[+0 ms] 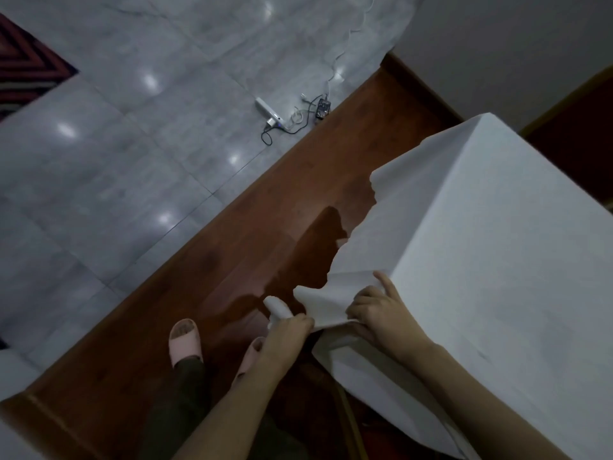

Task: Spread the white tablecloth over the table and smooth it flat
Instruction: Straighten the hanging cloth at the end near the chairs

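Head view: tablecloth (491,247) lies over the table top, its edge hanging down the near side. Left hand (288,330), fingers curled closed, grips a bunched corner. Right hand (378,310) pinches the fold just beside it, index finger extended onto the cloth.

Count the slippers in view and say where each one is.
2. One slipper is on the wooden floor left of the left hand; the other slipper is partly hidden behind that wrist. Nothing suggests more.
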Demonstrator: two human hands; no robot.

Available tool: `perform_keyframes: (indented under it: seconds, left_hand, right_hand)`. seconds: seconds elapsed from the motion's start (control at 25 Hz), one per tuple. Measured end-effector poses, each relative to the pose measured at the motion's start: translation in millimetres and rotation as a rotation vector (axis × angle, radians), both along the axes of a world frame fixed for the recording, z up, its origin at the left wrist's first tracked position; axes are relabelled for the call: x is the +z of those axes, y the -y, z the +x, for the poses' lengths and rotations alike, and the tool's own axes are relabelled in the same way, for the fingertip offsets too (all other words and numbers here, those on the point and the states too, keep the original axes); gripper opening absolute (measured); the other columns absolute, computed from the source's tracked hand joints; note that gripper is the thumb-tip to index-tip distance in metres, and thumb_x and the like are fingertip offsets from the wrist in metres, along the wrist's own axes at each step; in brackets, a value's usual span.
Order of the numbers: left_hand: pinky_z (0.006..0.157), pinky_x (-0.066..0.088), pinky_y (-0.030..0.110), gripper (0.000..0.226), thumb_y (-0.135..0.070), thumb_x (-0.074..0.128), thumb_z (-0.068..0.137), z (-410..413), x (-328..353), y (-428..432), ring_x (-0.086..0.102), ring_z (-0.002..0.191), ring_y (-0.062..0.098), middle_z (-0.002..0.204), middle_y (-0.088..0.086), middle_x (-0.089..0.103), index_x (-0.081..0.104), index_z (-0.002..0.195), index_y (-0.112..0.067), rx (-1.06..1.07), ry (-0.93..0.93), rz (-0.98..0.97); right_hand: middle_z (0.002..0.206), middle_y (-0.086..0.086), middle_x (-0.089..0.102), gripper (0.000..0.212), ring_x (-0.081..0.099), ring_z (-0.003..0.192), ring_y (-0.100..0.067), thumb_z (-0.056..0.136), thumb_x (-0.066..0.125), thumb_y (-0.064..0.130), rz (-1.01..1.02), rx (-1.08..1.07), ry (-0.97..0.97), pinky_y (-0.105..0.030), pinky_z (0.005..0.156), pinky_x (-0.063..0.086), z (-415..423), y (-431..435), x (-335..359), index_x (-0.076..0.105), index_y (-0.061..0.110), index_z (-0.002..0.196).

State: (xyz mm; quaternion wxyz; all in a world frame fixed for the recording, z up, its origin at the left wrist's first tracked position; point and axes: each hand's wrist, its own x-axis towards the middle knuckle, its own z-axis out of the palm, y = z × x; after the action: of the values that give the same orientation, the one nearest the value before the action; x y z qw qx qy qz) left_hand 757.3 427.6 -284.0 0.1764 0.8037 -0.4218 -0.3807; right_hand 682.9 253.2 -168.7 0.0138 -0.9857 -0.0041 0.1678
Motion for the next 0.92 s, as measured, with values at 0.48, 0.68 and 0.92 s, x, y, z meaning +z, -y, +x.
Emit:
perform_keyframes:
  seconds: [0.48,0.68,0.92]
  left_hand:
    - [0.079,0.054,0.027,0.02,-0.026,0.047,0.095,-24,38,26,0.062,0.091,0.008,0.103,-0.002,0.065,0.061,0.107,-0.016,0.136,-0.144,-0.401]
    - [0.076,0.054,0.027,0.013,-0.016,0.045,0.097,-20,25,11,0.058,0.082,0.01,0.096,-0.003,0.061,0.057,0.095,-0.021,0.149,-0.049,-0.191]
    - [0.073,0.04,0.023,0.018,-0.029,0.044,0.096,-21,6,11,0.048,0.084,0.012,0.08,-0.01,0.047,0.058,0.086,-0.023,0.177,-0.109,-0.07]
  right_hand:
    - [0.138,0.001,0.052,0.07,0.026,0.142,-0.019,0.084,0.034,0.076,-0.009,-0.052,-0.12,-0.044,0.119,-0.006,-4,23,28,0.059,0.024,0.125]
    - [0.161,-0.008,-0.002,0.088,-0.011,0.148,-0.02,0.087,0.033,0.074,0.007,-0.152,-0.057,-0.047,0.119,-0.002,-24,15,28,0.017,0.018,0.152]
    - [0.16,-0.006,-0.017,0.107,-0.015,0.147,-0.022,0.08,0.047,0.07,0.004,-0.244,-0.105,-0.051,0.118,0.001,-56,18,32,-0.011,0.017,0.152]
